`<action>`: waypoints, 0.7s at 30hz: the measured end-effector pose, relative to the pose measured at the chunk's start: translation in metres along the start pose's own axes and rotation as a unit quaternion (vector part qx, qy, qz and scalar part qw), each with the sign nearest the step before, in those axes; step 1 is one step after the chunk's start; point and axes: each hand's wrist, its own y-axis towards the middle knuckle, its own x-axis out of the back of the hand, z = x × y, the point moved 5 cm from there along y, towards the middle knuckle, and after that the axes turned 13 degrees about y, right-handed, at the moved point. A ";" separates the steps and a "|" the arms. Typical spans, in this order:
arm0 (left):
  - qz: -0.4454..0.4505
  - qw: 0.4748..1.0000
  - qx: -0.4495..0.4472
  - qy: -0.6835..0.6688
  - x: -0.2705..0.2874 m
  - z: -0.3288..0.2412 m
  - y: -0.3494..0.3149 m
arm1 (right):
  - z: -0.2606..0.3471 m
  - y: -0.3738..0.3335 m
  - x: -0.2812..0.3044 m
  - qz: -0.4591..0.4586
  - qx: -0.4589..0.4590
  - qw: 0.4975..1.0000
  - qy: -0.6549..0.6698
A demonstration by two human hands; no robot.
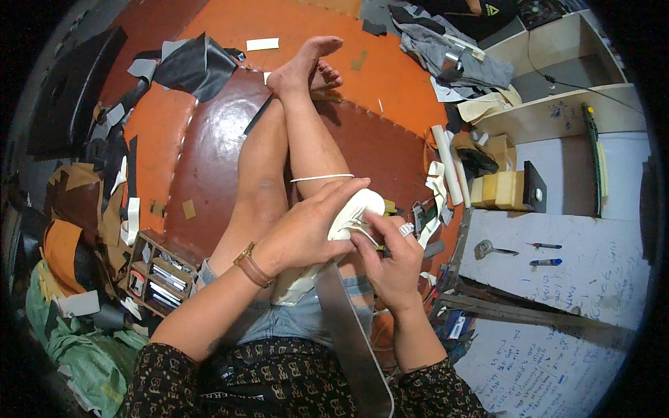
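Honestly, the folded cream-white, soft-looking sheet (364, 205) could be slipping crooked if the bare right hand (396, 268) is pulling harder than the bare left hand (311, 224) is bracing; the long, flat, grey strip (348, 334) below might be snagging it too. The sheet's sitting between both hands, mid-frame, left gripping its side, right pinching its lower edge.
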 end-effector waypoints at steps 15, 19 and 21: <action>-0.024 0.999 -0.017 0.020 0.001 0.004 0.005 | -0.005 0.017 0.000 -0.001 0.224 0.972 -0.066; -0.028 1.000 -0.011 0.001 0.001 0.003 0.005 | -0.005 0.017 -0.001 -0.015 0.233 0.970 -0.068; -0.037 0.999 -0.011 -0.003 0.002 0.002 0.006 | -0.004 0.018 -0.001 -0.017 0.235 0.969 -0.068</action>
